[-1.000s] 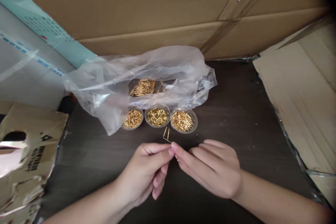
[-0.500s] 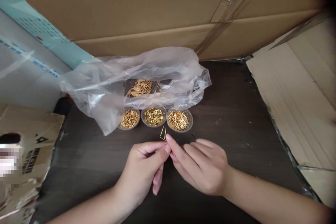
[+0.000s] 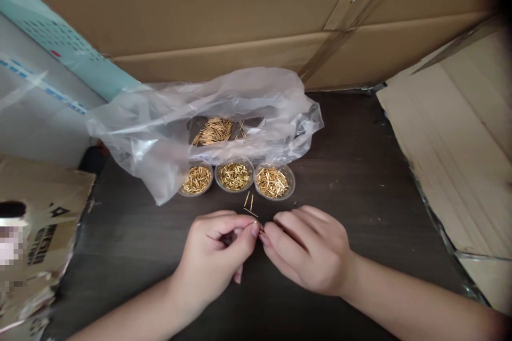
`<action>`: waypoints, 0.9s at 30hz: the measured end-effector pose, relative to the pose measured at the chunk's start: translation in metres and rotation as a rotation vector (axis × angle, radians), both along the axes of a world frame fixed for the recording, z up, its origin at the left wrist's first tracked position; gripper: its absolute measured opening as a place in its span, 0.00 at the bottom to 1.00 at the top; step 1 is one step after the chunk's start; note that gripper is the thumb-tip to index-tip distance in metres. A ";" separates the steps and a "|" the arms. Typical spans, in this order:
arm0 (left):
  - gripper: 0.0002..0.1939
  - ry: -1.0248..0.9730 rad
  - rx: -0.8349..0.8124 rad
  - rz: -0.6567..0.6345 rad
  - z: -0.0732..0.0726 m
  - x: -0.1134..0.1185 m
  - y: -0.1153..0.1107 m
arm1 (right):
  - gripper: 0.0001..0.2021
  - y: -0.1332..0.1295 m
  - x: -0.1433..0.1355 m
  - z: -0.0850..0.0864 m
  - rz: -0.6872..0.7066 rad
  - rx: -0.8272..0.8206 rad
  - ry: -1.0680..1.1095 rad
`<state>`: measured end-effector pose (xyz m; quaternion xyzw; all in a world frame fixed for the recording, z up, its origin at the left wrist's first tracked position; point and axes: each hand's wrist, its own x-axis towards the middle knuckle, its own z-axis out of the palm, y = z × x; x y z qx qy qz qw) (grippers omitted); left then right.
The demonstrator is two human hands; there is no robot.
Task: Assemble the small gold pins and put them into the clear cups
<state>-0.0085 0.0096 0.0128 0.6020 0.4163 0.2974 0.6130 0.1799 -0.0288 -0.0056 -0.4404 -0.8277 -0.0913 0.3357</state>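
Observation:
My left hand [image 3: 224,245] pinches a small gold piece [image 3: 255,222] between thumb and forefinger. Close beside it, my right hand [image 3: 308,250] is closed with thumb and forefinger around another tiny gold piece [image 3: 261,233]; most of it is hidden. Just beyond the fingertips, several thin gold pins [image 3: 252,202] lie on the dark table [image 3: 352,170]. Farther back stand three round clear cups in a row: the left cup [image 3: 197,180], the middle cup [image 3: 234,176] and the right cup [image 3: 273,181], each filled with small gold parts.
Behind the cups lies an open, crumpled plastic bag [image 3: 264,85] with a heap of long gold pins [image 3: 216,131] in it. Cardboard walls rise at the back [image 3: 224,5] and right [image 3: 452,144]. Torn cardboard [image 3: 60,192] lies at the left edge.
My fingertips have drawn slightly apart, and gold now shows at both. My right forefinger has pulled back from the loose pins, so more of them is visible.

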 end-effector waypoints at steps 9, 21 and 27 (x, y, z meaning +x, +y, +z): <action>0.11 0.190 0.301 -0.157 -0.001 -0.003 0.013 | 0.12 0.002 0.001 -0.003 0.023 -0.158 -0.001; 0.09 0.215 0.347 -0.468 -0.006 -0.007 0.015 | 0.09 0.005 0.009 -0.009 0.195 -0.468 0.360; 0.08 0.254 0.385 -0.491 -0.006 -0.007 0.013 | 0.10 0.006 0.010 -0.008 0.215 -0.462 0.357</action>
